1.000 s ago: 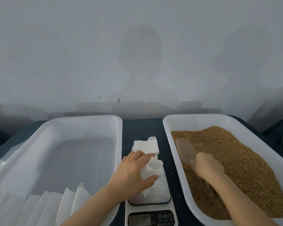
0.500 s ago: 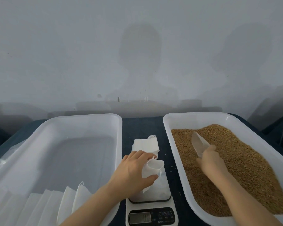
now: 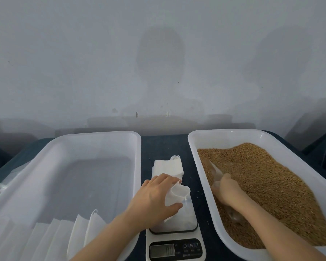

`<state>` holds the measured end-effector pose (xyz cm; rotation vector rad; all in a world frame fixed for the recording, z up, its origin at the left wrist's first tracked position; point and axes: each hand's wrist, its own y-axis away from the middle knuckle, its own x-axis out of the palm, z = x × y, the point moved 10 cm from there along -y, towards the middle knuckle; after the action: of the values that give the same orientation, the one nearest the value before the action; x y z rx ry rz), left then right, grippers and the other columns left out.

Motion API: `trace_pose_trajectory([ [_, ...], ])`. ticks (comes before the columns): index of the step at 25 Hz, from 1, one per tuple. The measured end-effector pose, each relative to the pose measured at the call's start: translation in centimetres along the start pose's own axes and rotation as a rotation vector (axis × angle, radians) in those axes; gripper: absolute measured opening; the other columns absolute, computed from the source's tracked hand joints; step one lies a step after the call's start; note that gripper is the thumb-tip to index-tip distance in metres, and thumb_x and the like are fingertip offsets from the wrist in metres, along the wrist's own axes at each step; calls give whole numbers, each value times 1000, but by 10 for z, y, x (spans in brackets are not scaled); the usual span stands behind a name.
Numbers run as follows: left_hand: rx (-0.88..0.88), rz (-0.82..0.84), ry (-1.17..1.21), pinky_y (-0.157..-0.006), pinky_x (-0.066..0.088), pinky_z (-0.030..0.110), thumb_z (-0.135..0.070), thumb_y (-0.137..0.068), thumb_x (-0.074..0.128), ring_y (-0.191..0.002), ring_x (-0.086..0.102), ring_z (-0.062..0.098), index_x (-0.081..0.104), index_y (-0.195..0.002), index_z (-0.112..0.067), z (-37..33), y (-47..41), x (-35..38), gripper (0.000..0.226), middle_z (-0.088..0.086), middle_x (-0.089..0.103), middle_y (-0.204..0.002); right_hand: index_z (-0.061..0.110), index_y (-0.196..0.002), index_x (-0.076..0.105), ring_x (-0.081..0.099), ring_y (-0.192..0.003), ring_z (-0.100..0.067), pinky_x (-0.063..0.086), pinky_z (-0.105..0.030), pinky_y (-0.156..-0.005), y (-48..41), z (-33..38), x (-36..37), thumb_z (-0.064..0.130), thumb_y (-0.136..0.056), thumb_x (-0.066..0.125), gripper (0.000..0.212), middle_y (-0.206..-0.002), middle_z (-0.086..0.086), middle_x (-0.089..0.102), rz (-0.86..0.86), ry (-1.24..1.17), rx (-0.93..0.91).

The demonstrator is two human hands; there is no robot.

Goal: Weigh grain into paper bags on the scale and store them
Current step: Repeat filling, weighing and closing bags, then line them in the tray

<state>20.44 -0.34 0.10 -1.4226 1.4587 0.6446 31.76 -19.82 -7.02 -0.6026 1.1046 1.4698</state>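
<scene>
The right hand [image 3: 228,189] is wrapped round the handle of a clear plastic scoop [image 3: 215,172]. Half a second ago the scoop stood tipped up above the grain [image 3: 271,185]; now it lies pushed in just beyond the fingers, partly buried. The left hand [image 3: 154,200] has stayed put, pinching the white paper bag [image 3: 177,194] open on the scale [image 3: 175,249] beneath it. A scoopful is probably being loaded, with pouring into the bag next.
</scene>
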Motion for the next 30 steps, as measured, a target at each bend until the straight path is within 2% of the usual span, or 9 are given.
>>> trace_pose_trajectory([
  [3,-8,13,3,-97,30,16,-52,-84,61,-117,41,1,39,-135,-36,1,0,2,58,-22,41,-136,-3,-140,24,56,-59,-14,39,-19,-39,8,3,0,23,-97,45,55,-94,-10,59,61,-172,6],
  [7,-18,33,10,-98,32,17,-52,-84,61,-119,42,1,38,-135,-37,3,-1,5,59,-23,41,-137,-3,-123,48,63,-70,-22,50,-30,-57,14,2,-3,31,-94,54,46,-86,-13,65,130,-436,20],
  [10,-23,40,4,-97,31,16,-53,-84,61,-120,41,0,37,-136,-38,4,-2,6,59,-23,40,-137,-4,-111,54,64,-63,-20,48,-28,-51,14,-3,-4,35,-82,70,51,-82,-13,69,200,-605,71],
  [13,-26,43,0,-98,30,17,-53,-84,60,-121,41,1,37,-136,-38,4,-2,6,59,-23,40,-138,-1,-100,61,66,-63,-19,50,-28,-54,14,-2,-8,35,-79,71,43,-78,-10,71,190,-662,46],
  [15,-32,43,2,-97,29,16,-53,-84,60,-121,41,1,36,-136,-38,4,-2,6,59,-23,40,-138,3,-98,63,67,-69,-20,50,-31,-59,14,-2,-14,38,-84,64,38,-79,-6,71,140,-592,15],
  [20,-56,40,14,-91,24,12,-53,-84,60,-120,40,2,35,-137,-40,7,-1,6,60,-23,41,-140,0,-118,53,62,-68,-15,39,-23,-48,10,-5,-26,37,-94,50,44,-83,-6,65,-5,-429,-29],
  [24,-88,50,28,-92,25,15,-53,-83,60,-122,41,5,32,-138,-41,11,-1,8,62,-22,41,-141,7,-104,57,58,-53,-8,38,-16,-39,12,-1,-33,36,-87,63,35,-72,-1,63,-78,-340,-133],
  [28,-142,47,72,-100,36,24,-51,-83,61,-121,43,8,33,-137,-41,18,-1,7,62,-18,44,-139,21,-85,53,57,-55,-6,39,-22,-44,25,10,-58,47,-89,56,27,-70,8,59,-308,-4,-247],
  [30,-148,48,65,-100,35,24,-52,-83,61,-121,43,8,33,-137,-41,19,-1,8,62,-18,45,-138,23,-87,53,52,-53,-2,39,-21,-48,34,18,-69,47,-90,53,24,-68,14,54,-405,87,-317],
])
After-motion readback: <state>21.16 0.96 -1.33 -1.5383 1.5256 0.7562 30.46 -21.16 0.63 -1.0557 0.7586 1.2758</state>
